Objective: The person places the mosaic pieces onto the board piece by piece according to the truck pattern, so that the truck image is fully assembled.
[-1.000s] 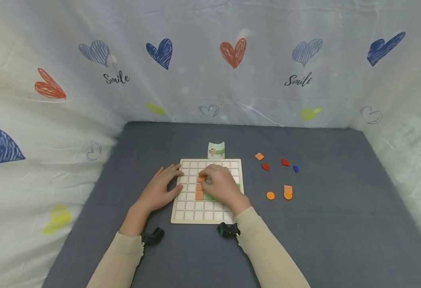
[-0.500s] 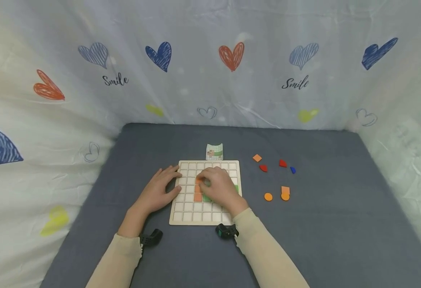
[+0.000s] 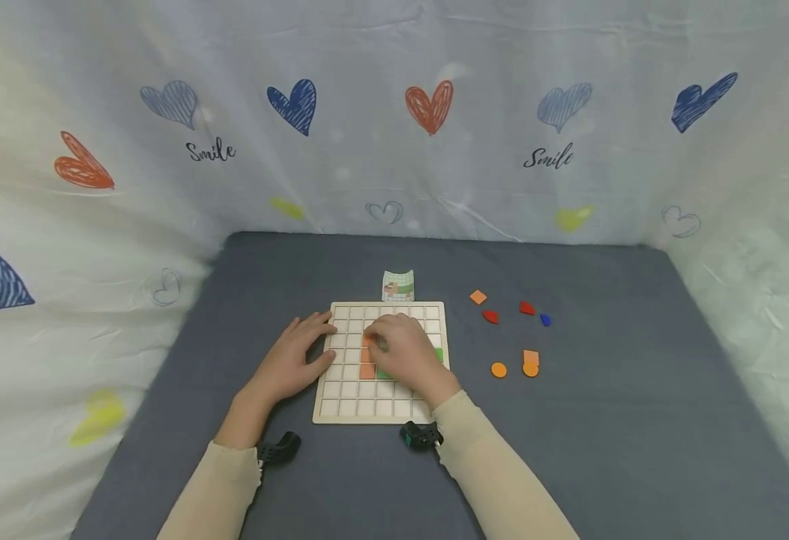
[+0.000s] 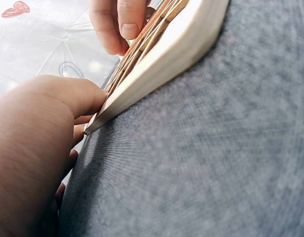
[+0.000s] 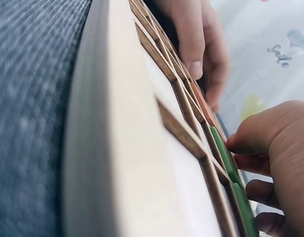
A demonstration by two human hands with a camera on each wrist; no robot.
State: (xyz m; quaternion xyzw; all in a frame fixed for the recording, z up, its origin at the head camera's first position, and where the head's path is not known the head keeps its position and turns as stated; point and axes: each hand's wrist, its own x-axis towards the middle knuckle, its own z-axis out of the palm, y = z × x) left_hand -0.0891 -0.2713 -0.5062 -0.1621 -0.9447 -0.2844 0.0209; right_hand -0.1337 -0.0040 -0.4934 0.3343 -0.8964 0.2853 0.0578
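A pale wooden grid board lies on the table before me. At its left edge my left hand rests with fingers spread and thumb touching the rim; the thumb contact shows in the left wrist view too. Over the board's middle, my right hand has thumb and forefinger bent together at an orange tile, partly covered by the fingertips. Below that tile, salmon-coloured tiles fill cells of the same column. Green tiles sit in cells under the right hand, which hides most of them in the head view.
A small printed card stands against the board's far edge. Loose on the right lie an orange diamond, red pieces, a blue piece, orange discs and an orange square. A heart-printed curtain surrounds the grey table.
The head view has shifted slightly. My right fingers stay at the same orange tile with only small movement, and my left hand keeps its place at the board's left edge.
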